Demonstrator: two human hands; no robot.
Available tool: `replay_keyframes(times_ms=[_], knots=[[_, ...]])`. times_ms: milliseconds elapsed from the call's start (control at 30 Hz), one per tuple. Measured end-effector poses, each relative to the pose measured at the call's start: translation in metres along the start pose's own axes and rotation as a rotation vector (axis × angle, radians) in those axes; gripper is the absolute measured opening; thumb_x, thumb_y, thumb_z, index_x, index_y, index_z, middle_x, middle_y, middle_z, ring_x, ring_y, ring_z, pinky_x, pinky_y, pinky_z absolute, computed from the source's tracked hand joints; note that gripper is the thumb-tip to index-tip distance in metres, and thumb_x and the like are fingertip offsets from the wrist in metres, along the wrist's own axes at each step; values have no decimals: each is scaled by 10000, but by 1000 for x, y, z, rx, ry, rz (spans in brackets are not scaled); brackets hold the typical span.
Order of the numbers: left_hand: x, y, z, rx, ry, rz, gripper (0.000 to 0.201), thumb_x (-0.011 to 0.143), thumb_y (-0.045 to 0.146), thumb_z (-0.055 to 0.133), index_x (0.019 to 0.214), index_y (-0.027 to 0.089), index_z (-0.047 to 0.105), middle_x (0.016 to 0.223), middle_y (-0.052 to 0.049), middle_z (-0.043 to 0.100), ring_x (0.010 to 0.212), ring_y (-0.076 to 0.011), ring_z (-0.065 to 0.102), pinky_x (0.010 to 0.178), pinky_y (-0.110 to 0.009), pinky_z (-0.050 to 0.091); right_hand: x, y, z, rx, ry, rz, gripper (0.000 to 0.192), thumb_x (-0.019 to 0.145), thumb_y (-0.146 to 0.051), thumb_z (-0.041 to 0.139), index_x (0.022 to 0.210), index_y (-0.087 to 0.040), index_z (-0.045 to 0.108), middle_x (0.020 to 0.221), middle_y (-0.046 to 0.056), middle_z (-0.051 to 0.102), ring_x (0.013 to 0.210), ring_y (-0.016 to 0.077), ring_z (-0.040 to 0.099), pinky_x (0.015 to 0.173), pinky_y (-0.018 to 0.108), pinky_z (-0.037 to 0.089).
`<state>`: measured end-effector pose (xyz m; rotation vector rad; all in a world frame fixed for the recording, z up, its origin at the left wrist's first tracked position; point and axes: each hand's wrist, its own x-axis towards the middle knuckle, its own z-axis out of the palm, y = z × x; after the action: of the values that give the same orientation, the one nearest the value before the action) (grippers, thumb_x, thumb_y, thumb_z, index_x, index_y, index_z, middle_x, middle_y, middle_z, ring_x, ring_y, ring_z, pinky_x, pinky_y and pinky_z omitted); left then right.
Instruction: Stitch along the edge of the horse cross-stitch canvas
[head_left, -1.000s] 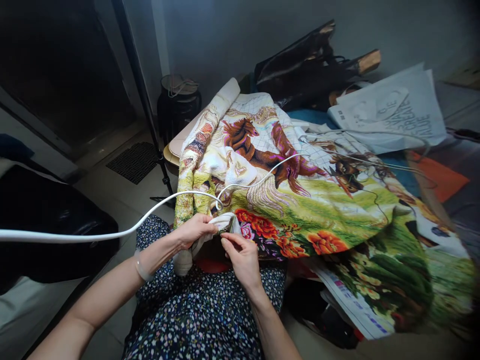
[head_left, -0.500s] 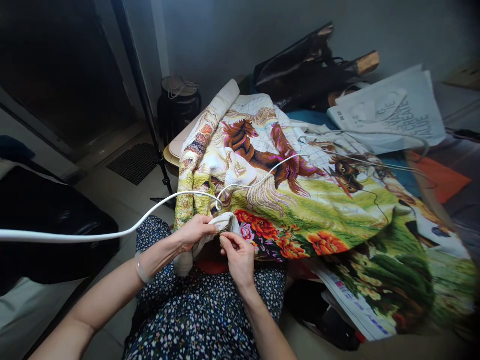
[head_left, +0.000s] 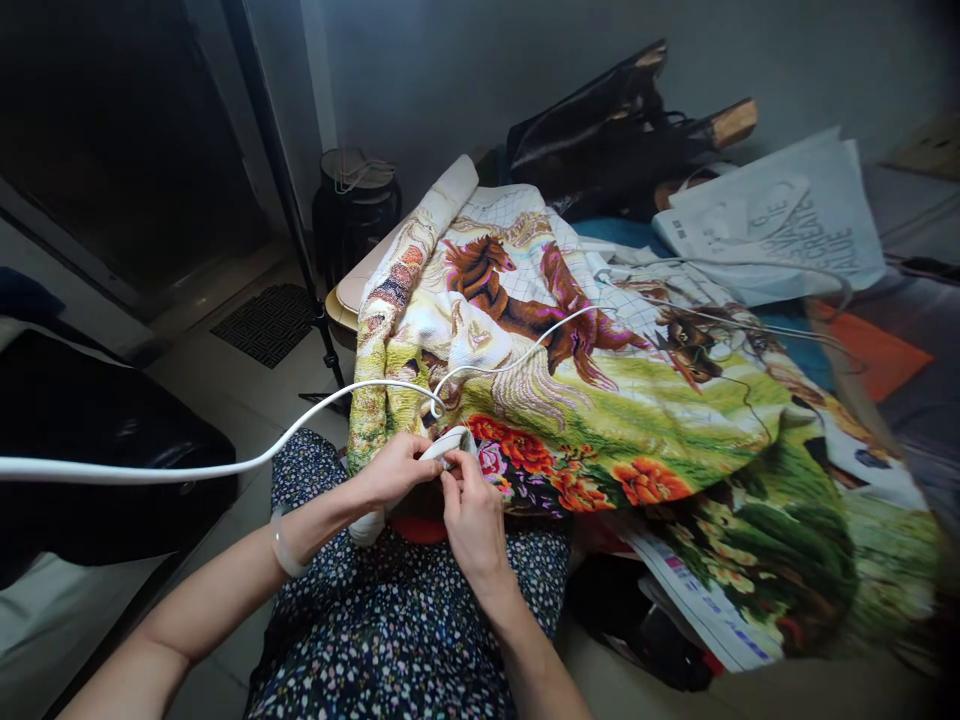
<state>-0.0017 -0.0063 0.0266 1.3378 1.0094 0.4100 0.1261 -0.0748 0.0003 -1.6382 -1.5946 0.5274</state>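
Beyond the fingers (head_left: 442,470) the embroidered cloth (head_left: 600,390) spread away rightward; a cable (head_left: 225,465) ran leftward; a tote bag (head_left: 780,225) lay far behind.

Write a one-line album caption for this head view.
Both hands, left and right, pinch the rolled edge of a horse-and-flower embroidery.

Needle between hands (head_left: 442,480) too small

1. A bed with a grey cover (head_left: 919,330) carries the things.
2. A large cross-stitch cloth with brown horses and red flowers (head_left: 600,390) drapes over its near edge.
3. A white printed cloth bag (head_left: 787,235), an orange sheet (head_left: 870,350) and a black bag (head_left: 600,120) lie behind it.
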Motion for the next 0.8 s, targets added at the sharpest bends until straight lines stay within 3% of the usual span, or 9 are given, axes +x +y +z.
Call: replay_keyframes(times_ms=[167,267,367,467,500,567,667,733,800], knots=[[0,-2,0,-17,-65,24,264,698,319,554,716,56,565,630,-6,412,591,-56,305,524,-193,196,2,0,-6,-176,-88,-16,267,956,-287,325,928,-140,547,700,31,591,591,170,581,531,296,352],[0,-2,-1,13,-52,28,277,700,341,547,716,64,543,636,-2,393,601,-59,297,535,-201,196,1,1,-9,-112,-59,46,267,941,-308,343,878,-138,539,675,35,572,544,155,556,540,289,370],[-1,-1,-1,65,-21,37,242,702,330,524,686,90,496,620,5,382,588,-63,300,534,-210,195,3,0,-20,300,38,201,288,935,-385,385,900,-123,499,748,56,591,509,121,541,517,268,421],[-3,-3,-2,146,0,21,221,714,320,519,680,104,487,616,11,398,583,-67,321,539,-215,204,9,2,-45,835,190,314,331,875,-450,501,957,-143,407,935,96,611,512,129,558,441,258,429],[-4,-4,-2,175,14,16,217,720,316,517,677,105,487,613,14,399,582,-66,322,539,-216,205,12,4,-56,1001,215,330,359,834,-444,561,941,-159,370,917,78,611,493,130,547,421,255,422],[-7,-6,-2,230,49,11,206,735,309,515,695,106,516,611,21,409,581,-64,326,543,-217,213,15,11,-79,1263,245,349,403,754,-367,671,908,-169,355,658,-32,512,427,90,464,415,217,421],[-16,-8,-1,337,117,20,177,754,289,526,733,118,569,641,29,460,603,-63,357,562,-214,240,16,29,-108,1488,432,264,358,704,-190,718,842,-143,391,568,-87,298,412,25,305,751,263,531],[-23,-11,1,414,153,74,162,779,261,525,708,120,558,662,25,473,620,-62,374,586,-215,252,13,44,-116,1435,591,214,367,689,-183,724,763,-137,368,592,-73,299,456,30,309,955,358,458],[-31,-18,5,497,184,227,173,816,224,511,686,111,522,689,9,473,648,-65,388,616,-211,269,8,57,-112,1274,656,254,385,696,-242,721,729,-139,352,616,-51,366,503,56,375,996,443,408]])
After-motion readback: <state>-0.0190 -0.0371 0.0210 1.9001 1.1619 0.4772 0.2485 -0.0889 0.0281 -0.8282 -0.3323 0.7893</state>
